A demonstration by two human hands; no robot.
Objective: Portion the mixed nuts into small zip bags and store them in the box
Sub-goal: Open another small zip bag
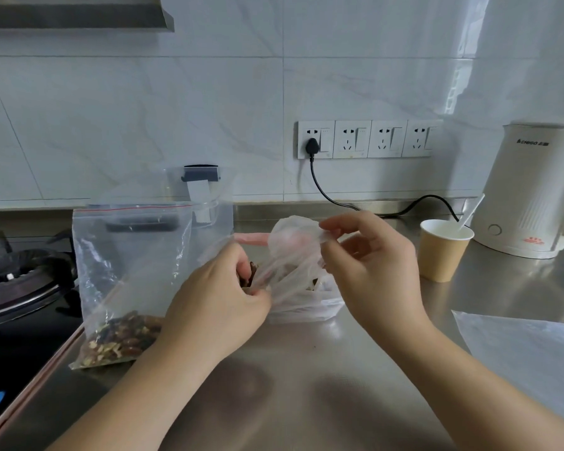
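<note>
We pinch the rim of a thin plastic bag (293,255) with the fingers of our right hand (372,265); our left hand (219,304) grips its other side with curled fingers. The zip bag (127,271), with mixed nuts (118,340) at its bottom, stands on the worktop (306,385) left of our hands, before a clear box (205,196).

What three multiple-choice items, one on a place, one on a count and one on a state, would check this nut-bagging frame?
1. Where is the paper cup?
A. left of the kettle
B. on the stove
C. inside the zip bag

2. How many wall sockets hold a plug?
A. none
B. one
C. three

3. What is the right hand doing?
A. lying flat on the counter
B. pinching the thin plastic bag
C. holding the cup

Answers: 1 A, the cup stands beside the kettle's base; 2 B, only the leftmost has a black plug; 3 B, its fingertips pinch the bag's edge.
</note>
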